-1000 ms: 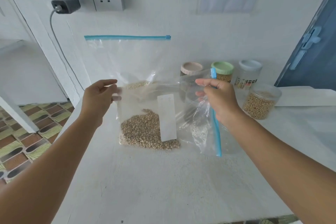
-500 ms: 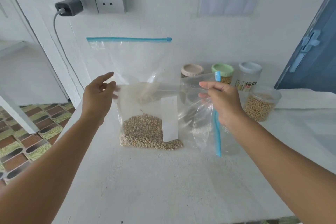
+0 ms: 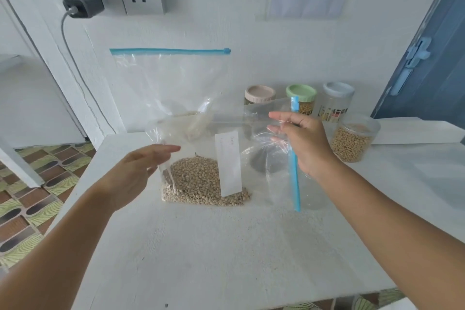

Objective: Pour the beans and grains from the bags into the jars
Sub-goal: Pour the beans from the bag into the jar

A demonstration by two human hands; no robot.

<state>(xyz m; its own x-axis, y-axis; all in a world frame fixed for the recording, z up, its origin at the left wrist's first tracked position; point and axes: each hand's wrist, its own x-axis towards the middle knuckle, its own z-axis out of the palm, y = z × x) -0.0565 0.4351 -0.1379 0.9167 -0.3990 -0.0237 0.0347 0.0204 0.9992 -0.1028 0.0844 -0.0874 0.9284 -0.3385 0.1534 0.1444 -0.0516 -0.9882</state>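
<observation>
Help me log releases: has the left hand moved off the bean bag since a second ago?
Yes. The left hand has dropped from the bean bag's upper left edge, down toward the table.

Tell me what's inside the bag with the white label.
The labelled bag holds pale beans heaped along its bottom; above them it looks empty. The white label covers some beans, so what lies behind it cannot be seen.

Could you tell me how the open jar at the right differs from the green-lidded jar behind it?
The open jar has no lid, while the green-lidded jar is capped. The open jar looks wider and squatter; the green-lidded jar looks narrower. The open jar stands in full view, whereas the green-lidded jar is partly hidden behind the bag's blue zip strip, which the right hand holds. Both are clear and hold yellowish beans or grains.
</observation>
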